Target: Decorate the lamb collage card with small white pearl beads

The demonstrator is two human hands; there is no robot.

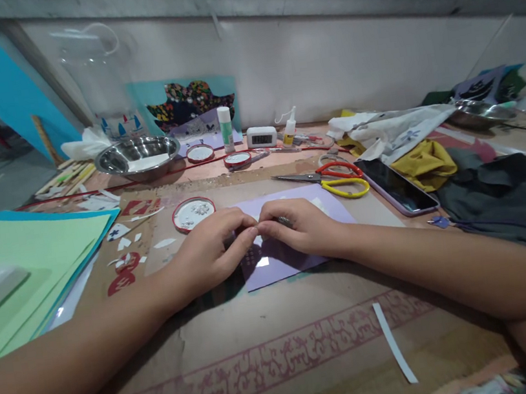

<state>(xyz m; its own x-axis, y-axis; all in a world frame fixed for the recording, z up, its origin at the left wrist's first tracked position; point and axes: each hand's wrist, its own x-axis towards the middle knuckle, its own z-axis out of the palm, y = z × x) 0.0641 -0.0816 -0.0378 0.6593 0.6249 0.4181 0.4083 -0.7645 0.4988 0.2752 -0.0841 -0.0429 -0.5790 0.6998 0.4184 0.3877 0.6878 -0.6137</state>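
Over a purple sheet (278, 274) my left hand (215, 243) and my right hand (296, 225) meet, thumbs and fingertips pinched together. What the fingertips hold is hidden or too small to name. A little of something dark grey shows inside the curl of my right hand. White pieces lie on the sheet, partly covered by my hands. Just behind my left hand is a red-rimmed round lid (193, 214) with small shiny gems in it. Scissors (324, 178) with red and yellow handles lie beyond my right hand, blades pointing left.
Green sheets (31, 255) are stacked left; a phone (396, 186) and dark cloth (499, 203) lie right. Behind stand a metal bowl (137, 156), glue stick (226, 129), small clock (261, 137) and glue bottle (289, 129). A white strip (394, 343) lies in front.
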